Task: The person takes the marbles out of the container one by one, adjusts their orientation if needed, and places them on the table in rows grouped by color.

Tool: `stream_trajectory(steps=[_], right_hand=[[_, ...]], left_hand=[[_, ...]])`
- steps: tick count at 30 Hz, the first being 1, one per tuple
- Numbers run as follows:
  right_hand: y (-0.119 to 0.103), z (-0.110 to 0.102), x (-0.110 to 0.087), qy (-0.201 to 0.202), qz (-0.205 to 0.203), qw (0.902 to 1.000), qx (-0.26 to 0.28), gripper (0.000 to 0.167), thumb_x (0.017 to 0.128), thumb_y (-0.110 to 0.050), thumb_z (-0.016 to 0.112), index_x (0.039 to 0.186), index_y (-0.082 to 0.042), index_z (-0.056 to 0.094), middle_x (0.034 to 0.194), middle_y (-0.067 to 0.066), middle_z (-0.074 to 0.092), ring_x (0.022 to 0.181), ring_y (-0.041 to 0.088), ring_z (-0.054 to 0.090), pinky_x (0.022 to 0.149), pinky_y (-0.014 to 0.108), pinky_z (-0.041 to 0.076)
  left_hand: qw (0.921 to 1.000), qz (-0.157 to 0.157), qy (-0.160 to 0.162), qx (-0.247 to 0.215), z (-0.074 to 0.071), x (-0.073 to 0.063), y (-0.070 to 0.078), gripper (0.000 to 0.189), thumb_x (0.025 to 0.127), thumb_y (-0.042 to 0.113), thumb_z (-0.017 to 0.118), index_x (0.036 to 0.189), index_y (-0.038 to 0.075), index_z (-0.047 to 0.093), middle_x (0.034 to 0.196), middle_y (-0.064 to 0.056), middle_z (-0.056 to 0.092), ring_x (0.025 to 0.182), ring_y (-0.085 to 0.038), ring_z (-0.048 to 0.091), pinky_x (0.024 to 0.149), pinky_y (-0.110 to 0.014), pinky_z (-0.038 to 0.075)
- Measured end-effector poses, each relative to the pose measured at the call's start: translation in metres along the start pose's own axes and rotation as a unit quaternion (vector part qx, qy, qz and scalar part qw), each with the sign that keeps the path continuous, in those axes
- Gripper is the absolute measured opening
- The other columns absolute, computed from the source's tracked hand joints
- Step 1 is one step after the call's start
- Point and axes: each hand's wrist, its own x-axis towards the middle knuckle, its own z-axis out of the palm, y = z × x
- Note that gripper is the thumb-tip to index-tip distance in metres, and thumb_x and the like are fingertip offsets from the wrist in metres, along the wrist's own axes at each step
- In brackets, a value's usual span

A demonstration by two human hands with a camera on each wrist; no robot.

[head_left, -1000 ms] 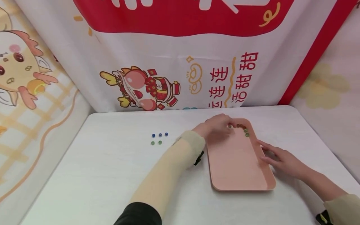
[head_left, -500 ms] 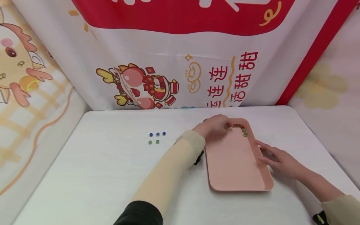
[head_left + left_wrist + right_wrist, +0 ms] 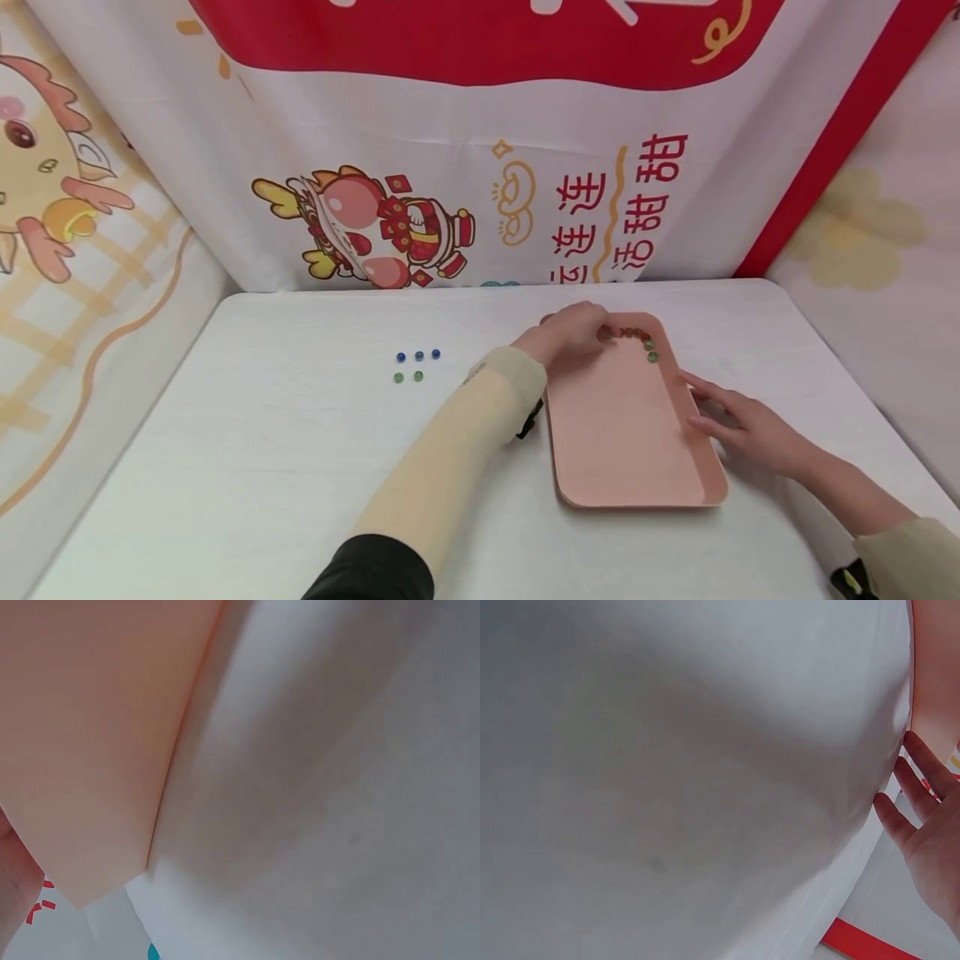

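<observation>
A pink rectangular tray lies on the white table. My left hand reaches over its far left corner, fingertips curled down at a greenish glass marble by the far wall. Beside that marble, several reddish-brown marbles run along the far edge. Two green marbles continue the line down the right side. My right hand rests against the tray's right wall, thumb and fingers extended and spread; the right wrist view shows its straight fingers. In the left wrist view, the tray's outer wall hides most of my left hand.
Left of the tray, three blue marbles lie in a row on the table, with two green marbles in front of them. A printed cloth hangs behind the table's far edge, and patterned sheets flank both sides.
The head view has shifted slightly. My left hand stays at the far left corner with only small finger movement, and my right hand keeps its place on the tray's side.
</observation>
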Motion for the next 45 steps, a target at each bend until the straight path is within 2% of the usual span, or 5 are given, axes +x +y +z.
stream_trajectory(steps=[4, 17, 31, 37, 45], right_hand=[[-0.004, -0.001, 0.002, -0.003, 0.001, 1.0, -0.001, 0.072, 0.094, -0.039, 0.063, 0.152, -0.011, 0.031, 0.132, 0.023, 0.054, 0.124, 0.042, 0.045, 0.095, 0.065, 0.036], [-0.012, 0.0, 0.008, -0.01, 0.007, 0.9999, 0.005, 0.074, 0.094, -0.04, 0.063, 0.153, -0.012, 0.029, 0.137, 0.025, 0.048, 0.127, 0.044, 0.041, 0.095, 0.067, 0.034], [-0.012, 0.0, 0.011, -0.005, -0.002, 1.0, -0.007, 0.073, 0.094, -0.039, 0.063, 0.152, -0.01, 0.031, 0.135, 0.026, 0.05, 0.124, 0.044, 0.043, 0.094, 0.066, 0.036], [-0.007, 0.0, 0.008, -0.005, 0.006, 1.0, -0.003, 0.073, 0.094, -0.04, 0.063, 0.152, -0.012, 0.031, 0.132, 0.025, 0.052, 0.123, 0.044, 0.044, 0.093, 0.065, 0.036], [0.001, 0.003, 0.0, 0.007, 0.006, 1.0, -0.004, 0.073, 0.093, -0.041, 0.064, 0.153, -0.016, 0.031, 0.126, 0.019, 0.058, 0.117, 0.038, 0.049, 0.09, 0.061, 0.04]], left_hand=[[1.0, 0.0, 0.002, -0.002, -0.002, -0.002, -0.002, 0.009, 0.094, 0.014, 0.065, 0.101, 0.015, 0.069, 0.08, 0.001, 0.054, 0.078, -0.012, 0.05, 0.073, -0.027, 0.038], [0.9999, 0.012, -0.008, -0.006, -0.005, -0.011, -0.003, 0.023, 0.092, -0.001, 0.057, 0.1, 0.015, 0.071, 0.101, 0.004, 0.061, 0.095, -0.009, 0.052, 0.085, -0.018, 0.039], [0.9998, 0.012, 0.0, -0.018, -0.02, -0.025, 0.003, 0.017, 0.094, 0.013, 0.065, 0.108, 0.016, 0.073, 0.101, 0.008, 0.062, 0.093, -0.008, 0.054, 0.084, -0.023, 0.042], [0.9974, 0.073, 0.003, -0.004, -0.032, -0.04, 0.007, 0.021, 0.093, 0.008, 0.065, 0.113, 0.01, 0.072, 0.099, 0.009, 0.065, 0.09, -0.005, 0.056, 0.081, -0.014, 0.042], [0.9954, 0.092, 0.014, -0.021, -0.036, -0.072, 0.002, 0.019, 0.093, 0.013, 0.067, 0.11, 0.008, 0.072, 0.095, 0.01, 0.066, 0.088, -0.002, 0.057, 0.082, -0.014, 0.044]])
